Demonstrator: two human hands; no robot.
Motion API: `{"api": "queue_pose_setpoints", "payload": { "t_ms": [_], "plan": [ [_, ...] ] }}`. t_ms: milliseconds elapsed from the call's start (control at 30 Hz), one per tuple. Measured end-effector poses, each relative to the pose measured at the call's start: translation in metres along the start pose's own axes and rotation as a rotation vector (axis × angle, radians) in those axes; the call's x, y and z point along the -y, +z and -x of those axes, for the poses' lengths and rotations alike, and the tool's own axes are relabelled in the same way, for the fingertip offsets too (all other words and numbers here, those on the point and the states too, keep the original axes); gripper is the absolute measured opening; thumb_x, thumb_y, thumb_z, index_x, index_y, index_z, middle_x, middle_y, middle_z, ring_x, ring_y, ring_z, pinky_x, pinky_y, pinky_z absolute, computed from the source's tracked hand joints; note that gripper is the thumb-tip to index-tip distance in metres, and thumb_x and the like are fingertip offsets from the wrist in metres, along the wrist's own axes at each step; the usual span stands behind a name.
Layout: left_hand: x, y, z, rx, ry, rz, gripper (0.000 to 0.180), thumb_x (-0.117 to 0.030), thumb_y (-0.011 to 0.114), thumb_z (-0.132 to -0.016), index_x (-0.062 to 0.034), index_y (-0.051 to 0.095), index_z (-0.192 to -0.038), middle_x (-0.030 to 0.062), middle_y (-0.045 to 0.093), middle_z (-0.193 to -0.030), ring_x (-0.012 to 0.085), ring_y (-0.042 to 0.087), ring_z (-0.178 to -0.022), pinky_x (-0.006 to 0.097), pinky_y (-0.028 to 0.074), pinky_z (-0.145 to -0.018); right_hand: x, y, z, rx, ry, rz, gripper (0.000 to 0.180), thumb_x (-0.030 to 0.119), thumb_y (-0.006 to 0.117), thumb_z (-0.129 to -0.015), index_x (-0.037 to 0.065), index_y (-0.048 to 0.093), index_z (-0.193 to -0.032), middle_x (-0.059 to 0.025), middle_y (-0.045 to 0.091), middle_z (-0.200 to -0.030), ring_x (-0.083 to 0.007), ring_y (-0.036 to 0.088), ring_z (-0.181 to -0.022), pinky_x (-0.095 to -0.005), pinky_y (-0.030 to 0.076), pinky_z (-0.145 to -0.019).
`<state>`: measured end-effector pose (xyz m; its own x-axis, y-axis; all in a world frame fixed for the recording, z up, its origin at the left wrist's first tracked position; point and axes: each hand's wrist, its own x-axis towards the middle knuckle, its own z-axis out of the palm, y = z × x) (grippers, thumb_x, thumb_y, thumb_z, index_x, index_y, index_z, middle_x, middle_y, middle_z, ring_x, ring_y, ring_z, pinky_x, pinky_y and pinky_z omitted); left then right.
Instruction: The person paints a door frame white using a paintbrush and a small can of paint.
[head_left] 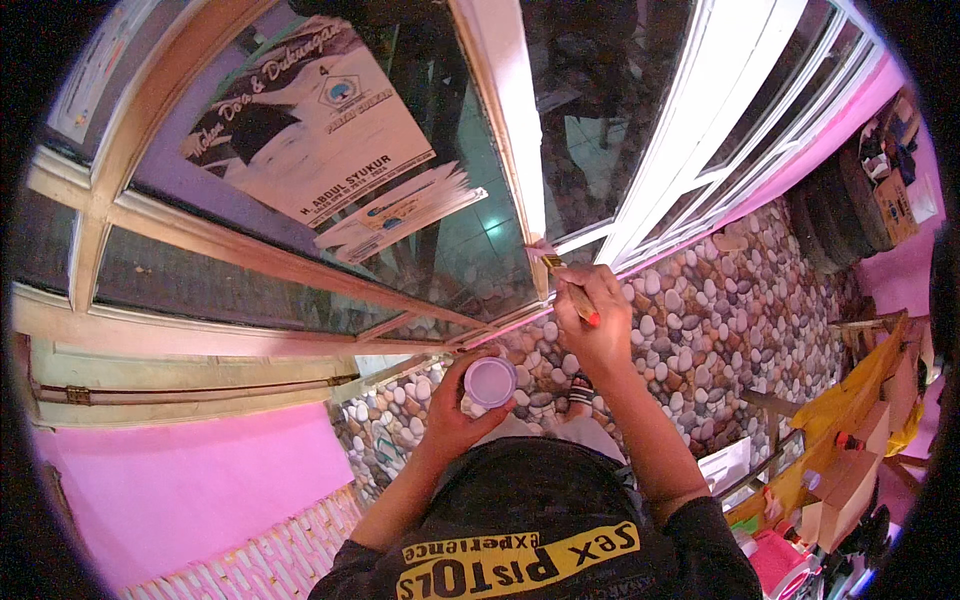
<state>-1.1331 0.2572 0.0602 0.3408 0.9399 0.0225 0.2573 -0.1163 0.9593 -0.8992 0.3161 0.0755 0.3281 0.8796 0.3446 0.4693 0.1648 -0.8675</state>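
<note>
Close to the black shirt, the left hand gripped a small pale cup, a little farther out the right hand grasped a paintbrush, tip against the lower part of a white post, and beyond, a glass pane bore a poster.

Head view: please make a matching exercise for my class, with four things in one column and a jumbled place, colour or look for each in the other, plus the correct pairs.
Things
1. Paintbrush
2. Round container
3. Floor
4. Shirt

Descriptions
A. Pebble-patterned
B. In the person's left hand
C. Black with yellow print
D. In the person's right hand

Pairs: 1-D; 2-B; 3-A; 4-C
</note>
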Motion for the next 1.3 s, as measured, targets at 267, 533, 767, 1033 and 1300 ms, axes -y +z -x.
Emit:
{"api": "queue_pose_setpoints", "payload": {
  "t_ms": [267, 533, 767, 1033, 1300],
  "plan": [
    [-0.002, 0.002, -0.002, 0.022, -0.021, 0.047, 0.076, -0.014, 0.090, -0.078, -0.0031, 0.048, -0.141, 0.0156, 0.058, -0.141, 0.0268, 0.056, -0.132, 0.043, 0.043, -0.113, -0.031, 0.002, 0.007, 0.133, -0.050, 0.094, 0.021, 0.010, 0.072, -0.084, 0.004, 0.070, -0.104, -0.0179, 0.067, -0.097, -0.0389, 0.068, -0.086, -0.0446, 0.056, -0.077],
    [-0.005, 0.000, -0.004, 0.024, 0.012, -0.016, 0.076, -0.013, 0.089, -0.079, -0.0035, 0.047, -0.141, 0.0158, 0.059, -0.141, 0.0268, 0.058, -0.131, 0.043, 0.046, -0.112, 0.002, -0.002, -0.015, 0.072, -0.089, 0.026, 0.025, 0.009, 0.072, -0.084, 0.003, 0.070, -0.109, -0.0193, 0.066, -0.098, -0.0385, 0.068, -0.085, -0.0438, 0.056, -0.076],
    [-0.005, -0.001, -0.001, -0.003, -0.004, -0.030, 0.078, -0.013, 0.089, -0.079, -0.0033, 0.047, -0.144, 0.0162, 0.059, -0.140, 0.0266, 0.060, -0.129, 0.042, 0.048, -0.110, 0.024, -0.019, -0.004, 0.047, -0.117, 0.052, 0.015, 0.004, 0.072, -0.087, 0.001, 0.072, -0.102, -0.0144, 0.067, -0.090, -0.0289, 0.069, -0.080, -0.0359, 0.055, -0.072],
    [0.006, 0.000, 0.000, 0.016, 0.023, -0.002, 0.081, -0.012, 0.090, -0.077, -0.0027, 0.046, -0.144, 0.0159, 0.057, -0.141, 0.0270, 0.058, -0.131, 0.042, 0.047, -0.111, 0.004, -0.008, -0.011, 0.095, -0.019, 0.118, 0.020, 0.009, 0.073, -0.084, 0.004, 0.071, -0.103, -0.0170, 0.067, -0.094, -0.0359, 0.069, -0.085, -0.0419, 0.055, -0.075],
    [0.001, 0.000, 0.001, -0.002, -0.006, -0.012, 0.080, -0.013, 0.090, -0.078, -0.0039, 0.046, -0.143, 0.0152, 0.058, -0.141, 0.0268, 0.058, -0.131, 0.042, 0.047, -0.111, 0.038, -0.032, -0.019, 0.030, -0.133, 0.033, 0.019, 0.005, 0.074, -0.085, 0.002, 0.071, -0.104, -0.0173, 0.067, -0.090, -0.0346, 0.069, -0.084, -0.0398, 0.055, -0.074]
  ]
}}
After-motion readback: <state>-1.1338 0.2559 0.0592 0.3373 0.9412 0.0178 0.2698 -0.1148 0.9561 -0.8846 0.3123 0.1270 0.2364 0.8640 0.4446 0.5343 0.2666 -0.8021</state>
